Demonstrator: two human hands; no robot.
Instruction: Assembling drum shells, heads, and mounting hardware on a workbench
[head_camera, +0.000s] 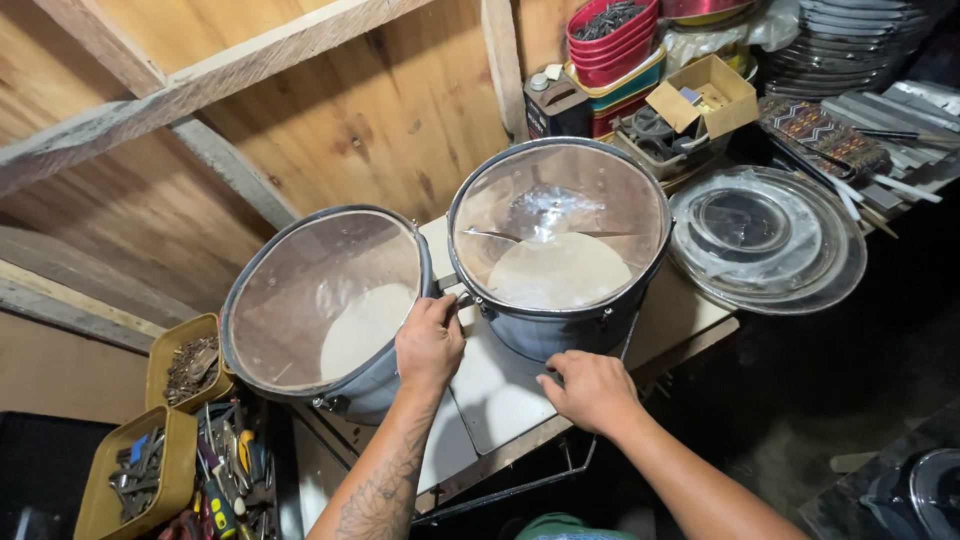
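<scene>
Head view: left hand (428, 345) grips the link between the two clear-headed drums; right hand (590, 390) closes on hardware under the right drum (558, 245) on the workbench (480, 385). Advise bracing the left drum (325, 305) while adjusting.

At my ten o'clock, plank wall (330, 120). Seven o'clock: two mustard trays (135, 480) of metal bits, hand tools (225, 470) beside them. One o'clock: stacked red bowls (612, 40), open cardboard box (705, 92). Two o'clock: clear drumheads (765, 240) stacked flat.
</scene>
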